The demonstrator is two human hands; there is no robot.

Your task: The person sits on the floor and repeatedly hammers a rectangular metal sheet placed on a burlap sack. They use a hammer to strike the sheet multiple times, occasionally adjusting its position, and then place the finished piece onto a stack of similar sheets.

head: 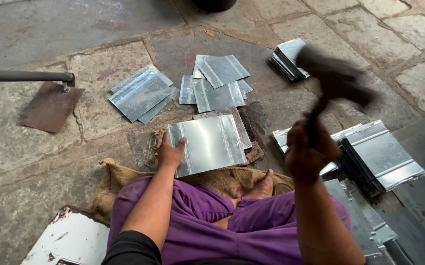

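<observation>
My left hand [171, 152] presses on the left edge of a shiny rectangular metal sheet [207, 145] that lies in front of my crossed legs, over a darker sheet and a piece of burlap [124, 172]. My right hand [306, 153] is raised to the right of the sheet and grips the handle of a dark mallet [332, 78]. The mallet's head is blurred with motion above the stone floor.
Loose metal sheets lie scattered ahead on the stone paving [141, 93] [217, 81]. Stacks of sheets sit at the upper right [287, 59] and at my right [377, 157]. A long-handled rusty flat tool [50, 105] lies at the left. A white object [70, 240] is by my left knee.
</observation>
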